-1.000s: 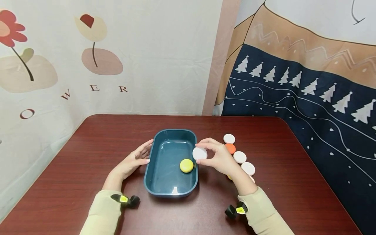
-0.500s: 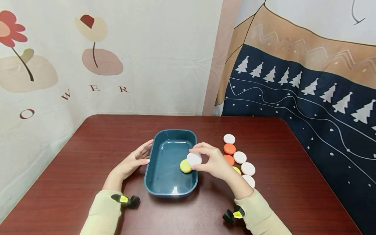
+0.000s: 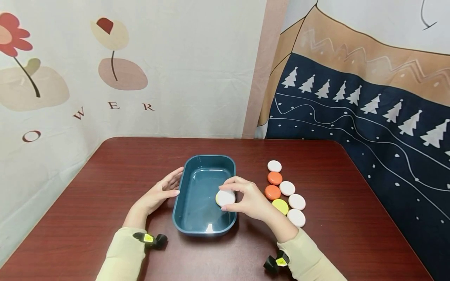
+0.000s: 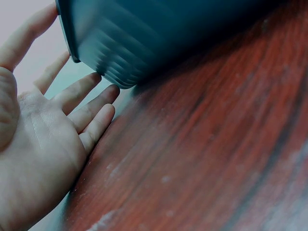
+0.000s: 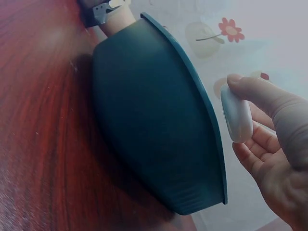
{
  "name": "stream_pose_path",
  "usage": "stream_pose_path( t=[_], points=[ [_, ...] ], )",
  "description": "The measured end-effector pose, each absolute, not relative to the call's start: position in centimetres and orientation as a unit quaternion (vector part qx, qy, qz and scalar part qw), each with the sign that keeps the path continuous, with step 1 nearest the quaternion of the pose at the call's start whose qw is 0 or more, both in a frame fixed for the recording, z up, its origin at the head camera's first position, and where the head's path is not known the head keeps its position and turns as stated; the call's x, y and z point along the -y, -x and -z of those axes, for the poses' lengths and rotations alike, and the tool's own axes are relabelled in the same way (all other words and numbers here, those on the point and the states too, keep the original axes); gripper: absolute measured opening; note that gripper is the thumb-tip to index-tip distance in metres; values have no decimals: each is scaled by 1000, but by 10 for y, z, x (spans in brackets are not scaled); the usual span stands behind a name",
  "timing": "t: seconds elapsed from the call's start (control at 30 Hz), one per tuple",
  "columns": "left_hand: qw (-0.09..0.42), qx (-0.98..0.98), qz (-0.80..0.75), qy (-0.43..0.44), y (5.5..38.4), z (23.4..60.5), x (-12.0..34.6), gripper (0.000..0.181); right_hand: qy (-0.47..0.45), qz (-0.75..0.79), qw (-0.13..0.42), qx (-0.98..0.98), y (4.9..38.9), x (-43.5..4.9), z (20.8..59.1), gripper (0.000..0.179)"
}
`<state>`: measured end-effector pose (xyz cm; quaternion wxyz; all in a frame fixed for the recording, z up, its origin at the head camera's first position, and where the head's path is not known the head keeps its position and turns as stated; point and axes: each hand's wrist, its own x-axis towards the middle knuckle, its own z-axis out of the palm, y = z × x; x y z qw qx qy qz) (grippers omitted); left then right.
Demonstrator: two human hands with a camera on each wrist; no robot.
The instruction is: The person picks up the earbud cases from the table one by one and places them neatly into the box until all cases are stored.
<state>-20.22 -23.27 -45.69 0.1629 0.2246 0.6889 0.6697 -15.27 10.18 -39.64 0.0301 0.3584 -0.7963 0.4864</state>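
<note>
A deep teal rectangular dish [image 3: 191,214] stands on the table. My left hand [image 3: 158,195] rests against its left side, fingers extended; in the left wrist view the fingertips of this hand [image 4: 43,125] meet the outer wall and rim. Over the dish, my right hand [image 3: 251,201] pinches a round white disc [image 3: 226,198] by its edges between thumb and fingers. Beneath it a yellow disc [image 3: 216,199] is almost covered, just a sliver showing at the left. From the right wrist, the white disc [image 5: 237,115] appears edge-on, thick and rounded, beyond the dish rim.
Right of the dish lie several loose discs: white ones such as the far one [image 3: 274,166], an orange pair including the nearer one [image 3: 272,192], and a yellow one [image 3: 280,207] near the right wrist. The reddish-brown table [image 3: 105,187] ends at a fabric backdrop [image 3: 197,97].
My right hand has carried the white disc from the dish's right rim inward to the left and nearer me, over the yellow disc. The left hand has stayed in place.
</note>
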Motion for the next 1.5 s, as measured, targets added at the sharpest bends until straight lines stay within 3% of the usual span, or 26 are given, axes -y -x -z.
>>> stream_pose_path(
  t=[1.5],
  points=[
    [162,-685,-673,-228,203,457,233,74,-396,-470,-38,788,145,-88,406,52]
  ],
)
